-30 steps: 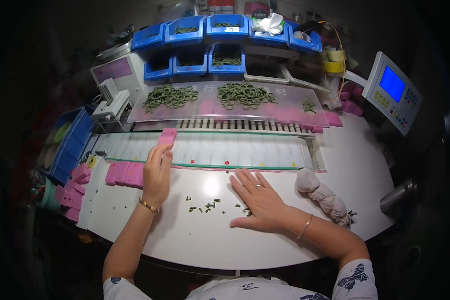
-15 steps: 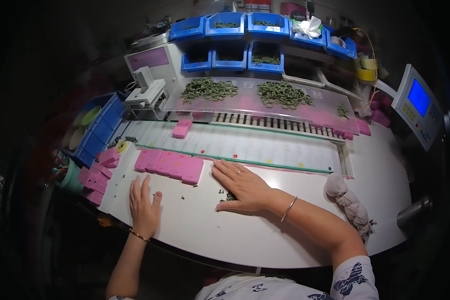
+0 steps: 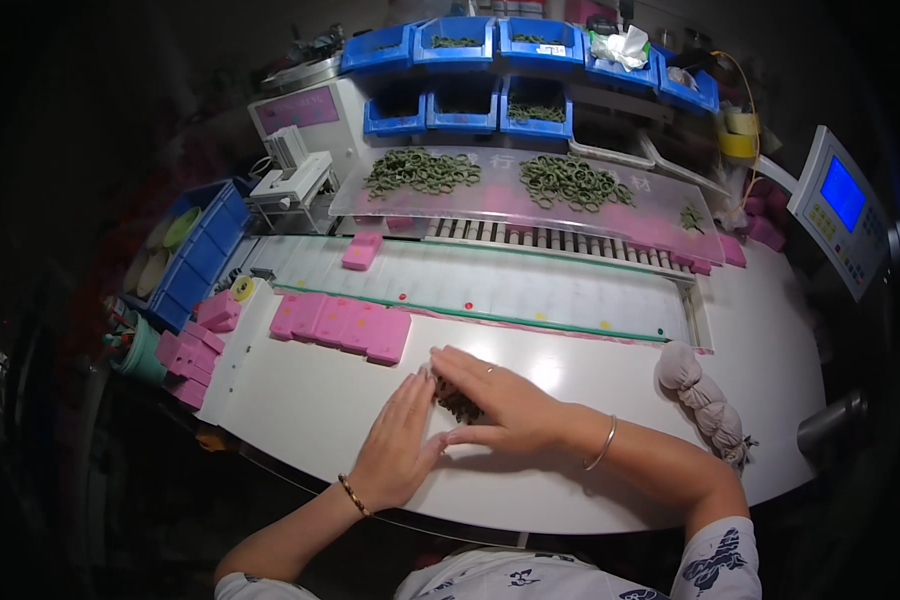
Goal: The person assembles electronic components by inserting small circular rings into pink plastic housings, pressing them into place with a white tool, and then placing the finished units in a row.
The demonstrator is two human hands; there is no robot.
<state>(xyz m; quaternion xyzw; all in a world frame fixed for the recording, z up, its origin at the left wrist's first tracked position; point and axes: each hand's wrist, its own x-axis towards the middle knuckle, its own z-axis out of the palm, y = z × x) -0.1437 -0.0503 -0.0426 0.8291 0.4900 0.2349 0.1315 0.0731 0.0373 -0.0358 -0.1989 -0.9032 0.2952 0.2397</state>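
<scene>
A small heap of dark, brownish-green bits point(image 3: 457, 403) lies on the white tabletop point(image 3: 540, 470). My left hand point(image 3: 398, 445) stands on its edge at the left of the heap, fingers stretched out. From the right, my right hand point(image 3: 505, 405) curves round the same bits with its fingers extended and thumb apart. The fingertips of both hands meet or nearly meet at the far side, and the palms hide part of the heap. Beyond my left hand, several pink blocks point(image 3: 340, 328) sit in a joined row.
A pale conveyor belt point(image 3: 550, 290) crosses behind, carrying one pink block point(image 3: 361, 251). Green rings point(image 3: 570, 182) lie on a translucent shelf point(image 3: 490, 205) below blue bins point(image 3: 454, 45). A knotted cloth bundle point(image 3: 705, 400) rests at right, near a control panel point(image 3: 842, 205).
My left hand has moved right, from below the pink blocks to the heap. My right hand has shifted slightly right and toward me, and the small bits are now gathered between both hands.
</scene>
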